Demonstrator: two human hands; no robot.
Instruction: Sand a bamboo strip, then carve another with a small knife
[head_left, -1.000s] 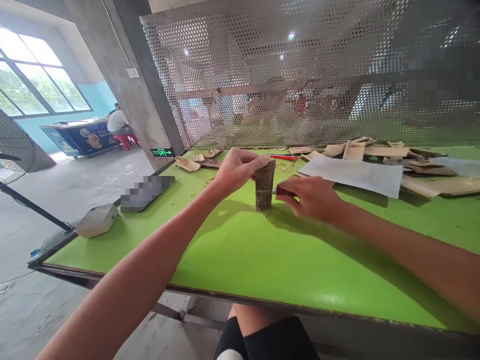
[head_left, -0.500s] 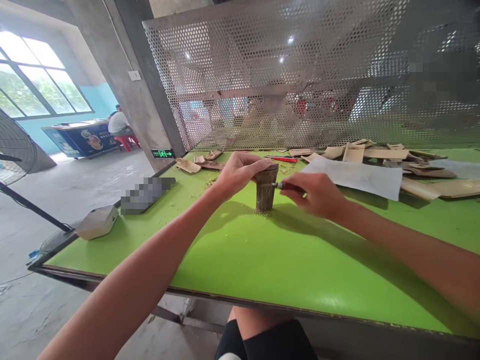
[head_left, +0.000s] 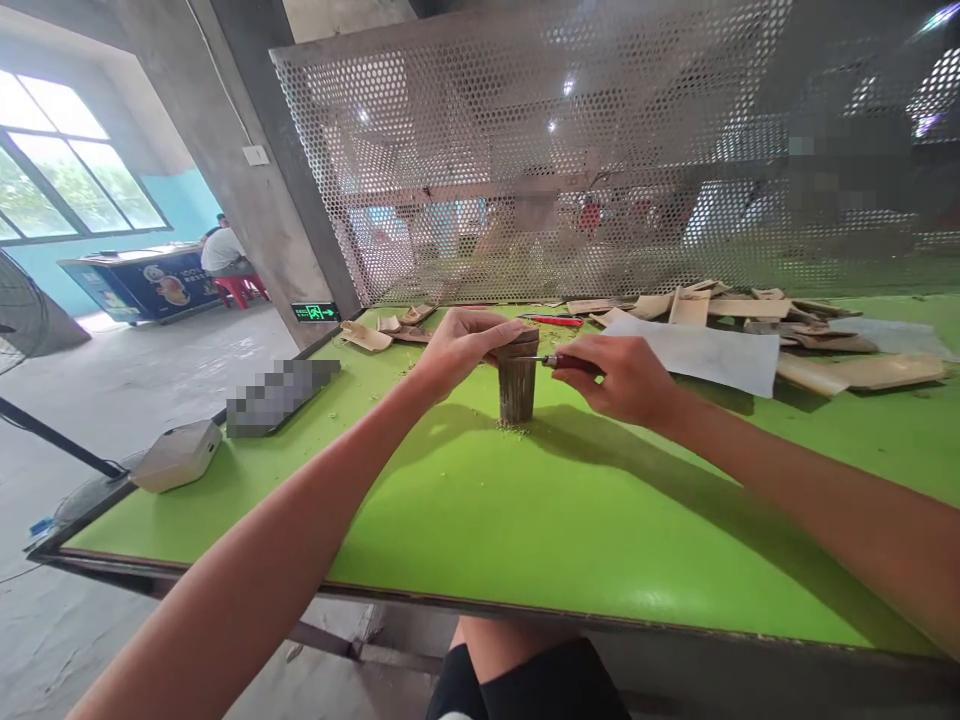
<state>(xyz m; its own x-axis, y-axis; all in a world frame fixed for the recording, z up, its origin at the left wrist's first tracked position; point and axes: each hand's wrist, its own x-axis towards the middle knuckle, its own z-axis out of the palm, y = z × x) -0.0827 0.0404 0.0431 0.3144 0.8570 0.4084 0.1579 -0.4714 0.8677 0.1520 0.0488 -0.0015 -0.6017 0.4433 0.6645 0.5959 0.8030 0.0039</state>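
Observation:
A dark brown piece of bamboo or wood (head_left: 517, 392) stands upright on the green table, its front streaked with grooves. My left hand (head_left: 471, 345) grips it near the top, thumb lying along the upper edge. In my right hand (head_left: 626, 378) is a carving tool (head_left: 577, 364) with a dark reddish handle, fingers wrapped round it. Its thin metal shank points left and crosses the upper part of the piece; whether the tip touches cannot be made out. Small pale shavings (head_left: 513, 428) lie round the foot of the piece.
Bamboo strips (head_left: 690, 305) are heaped at the back right beside a white sheet (head_left: 701, 355). A red tool (head_left: 555, 320) lies behind my hands, and curved offcuts (head_left: 367, 336) at the back left. A white box (head_left: 178, 455) sits near the left edge. Perforated metal (head_left: 450, 180) screens the back.
The carving tool has risen a little along the piece, and more of its metal shank shows. My left hand keeps its grip. The whole view has shifted slightly.

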